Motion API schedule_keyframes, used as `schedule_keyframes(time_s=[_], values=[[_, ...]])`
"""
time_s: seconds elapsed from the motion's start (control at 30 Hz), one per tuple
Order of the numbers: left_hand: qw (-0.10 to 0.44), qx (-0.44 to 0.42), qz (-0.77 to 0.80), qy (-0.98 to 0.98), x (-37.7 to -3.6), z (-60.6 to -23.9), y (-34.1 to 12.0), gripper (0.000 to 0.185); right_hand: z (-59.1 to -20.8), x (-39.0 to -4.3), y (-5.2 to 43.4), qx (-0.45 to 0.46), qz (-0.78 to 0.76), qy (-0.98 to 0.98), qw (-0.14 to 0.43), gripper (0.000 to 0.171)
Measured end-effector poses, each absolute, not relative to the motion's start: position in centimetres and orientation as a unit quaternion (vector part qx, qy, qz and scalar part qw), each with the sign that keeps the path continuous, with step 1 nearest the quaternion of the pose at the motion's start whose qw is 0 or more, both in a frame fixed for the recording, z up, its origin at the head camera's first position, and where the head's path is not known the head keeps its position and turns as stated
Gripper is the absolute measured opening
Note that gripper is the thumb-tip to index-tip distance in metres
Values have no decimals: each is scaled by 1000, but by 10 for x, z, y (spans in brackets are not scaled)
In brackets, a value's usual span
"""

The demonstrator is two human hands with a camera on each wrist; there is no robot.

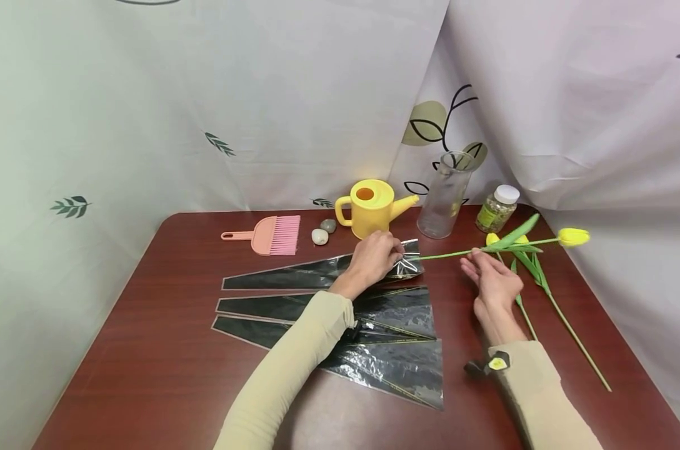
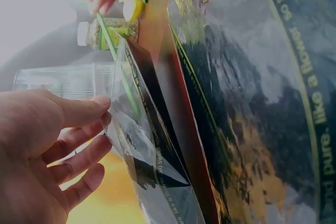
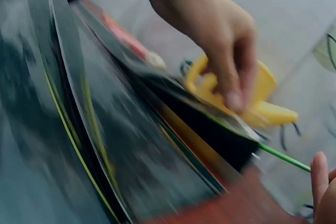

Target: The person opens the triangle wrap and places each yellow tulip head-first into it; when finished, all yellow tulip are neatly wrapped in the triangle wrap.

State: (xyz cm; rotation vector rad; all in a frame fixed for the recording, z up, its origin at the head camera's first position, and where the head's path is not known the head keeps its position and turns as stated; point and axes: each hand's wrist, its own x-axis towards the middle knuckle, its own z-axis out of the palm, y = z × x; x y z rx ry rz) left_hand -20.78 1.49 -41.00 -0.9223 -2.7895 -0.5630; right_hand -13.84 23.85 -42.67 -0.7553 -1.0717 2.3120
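My left hand (image 1: 372,257) pinches the rim of the wide end of a black and clear plastic flower sleeve (image 1: 295,275), lifting one side so its mouth gapes. In the left wrist view, thumb and index finger meet at that clear edge (image 2: 118,95). Between the fingertips of my right hand (image 1: 496,286) is the green stem of a yellow artificial tulip (image 1: 573,237), its bloom pointing right. The stem's lower end lies inside the open sleeve, visible through the clear side in the left wrist view. Two more flower sleeves (image 1: 393,310) (image 1: 407,369) lie flat nearer me.
Two more yellow tulips (image 1: 567,328) (image 1: 524,310) lie at the right, partly behind my right hand. Along the back stand a yellow watering can (image 1: 370,215), a glass vase (image 1: 444,200) and a white-capped jar (image 1: 496,211). A pink dustpan and brush (image 1: 267,236) and two stones (image 1: 320,236) lie left of the can.
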Motion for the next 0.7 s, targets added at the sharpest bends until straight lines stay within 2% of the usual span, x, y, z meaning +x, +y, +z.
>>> schedule_keyframes(time_s=[0.13,0.33,0.43,0.6,0.7], values=[[85,-308,-196,-927,-208,-410,15,6,-435,-146,206,-293,823,-439,210,23],[90,-306,-194,-928,-208,-411,15,5,-441,-150,173,-367,779,-499,93,16],[87,-305,-186,-930,-207,-411,14,6,-440,-149,167,-373,757,-533,59,19],[81,-301,-170,-935,-208,-414,13,7,-441,-146,164,-355,742,-568,26,21],[79,-303,-170,-934,-208,-415,13,7,-440,-143,174,-315,751,-577,59,24]])
